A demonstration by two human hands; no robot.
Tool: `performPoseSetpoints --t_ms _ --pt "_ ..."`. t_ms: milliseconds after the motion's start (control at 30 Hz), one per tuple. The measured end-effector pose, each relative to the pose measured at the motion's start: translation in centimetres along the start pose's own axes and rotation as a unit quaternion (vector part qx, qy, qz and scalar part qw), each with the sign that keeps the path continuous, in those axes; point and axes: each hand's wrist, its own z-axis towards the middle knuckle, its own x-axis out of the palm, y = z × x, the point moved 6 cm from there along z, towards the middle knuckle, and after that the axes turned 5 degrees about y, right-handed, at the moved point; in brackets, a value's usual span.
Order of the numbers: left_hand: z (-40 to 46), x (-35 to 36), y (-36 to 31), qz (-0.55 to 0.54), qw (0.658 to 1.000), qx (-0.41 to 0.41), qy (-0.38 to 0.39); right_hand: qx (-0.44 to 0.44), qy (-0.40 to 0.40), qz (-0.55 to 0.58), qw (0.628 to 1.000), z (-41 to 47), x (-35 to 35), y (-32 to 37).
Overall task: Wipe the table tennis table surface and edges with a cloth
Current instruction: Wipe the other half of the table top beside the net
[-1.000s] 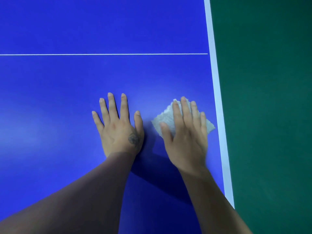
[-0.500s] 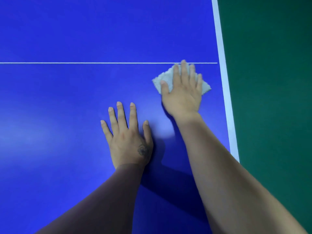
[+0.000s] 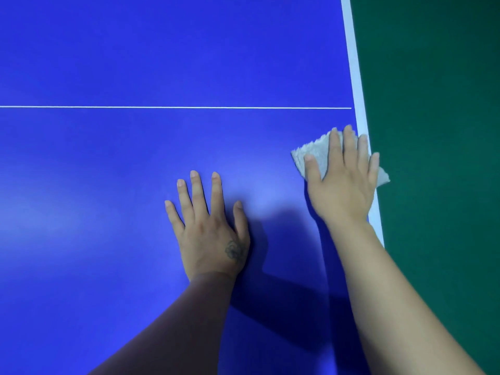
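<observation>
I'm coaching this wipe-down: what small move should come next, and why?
Probably slide the right hand with the cloth along the white edge stripe; the cloth already overhangs that edge, and the left hand braces flat on the table.

Blue table [image 3: 135,185] flat, open leftward and ahead; left hand [image 3: 211,234] only obstacle.

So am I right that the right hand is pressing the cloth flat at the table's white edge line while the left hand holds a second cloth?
Not quite: in the head view the left hand holds nothing and lies flat on the blue table. The right hand does press the cloth at the white edge line.
</observation>
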Motion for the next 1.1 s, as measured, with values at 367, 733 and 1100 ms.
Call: performPoseSetpoints --t_ms 367,733,1100 --pt "0.1 0.3 0.2 -0.005 1.000 0.006 -0.006 -0.079 0.061 0.038 0.994 5.9 1.8 13.7" --pt "-0.1 0.4 0.1 -0.016 1.000 0.003 -0.001 -0.067 0.107 0.141 0.982 2.7 -2.0 12.3" --pt "0.0 0.4 0.2 -0.024 1.000 0.001 0.004 0.081 0.206 0.189 0.957 1.8 -1.7 9.3"
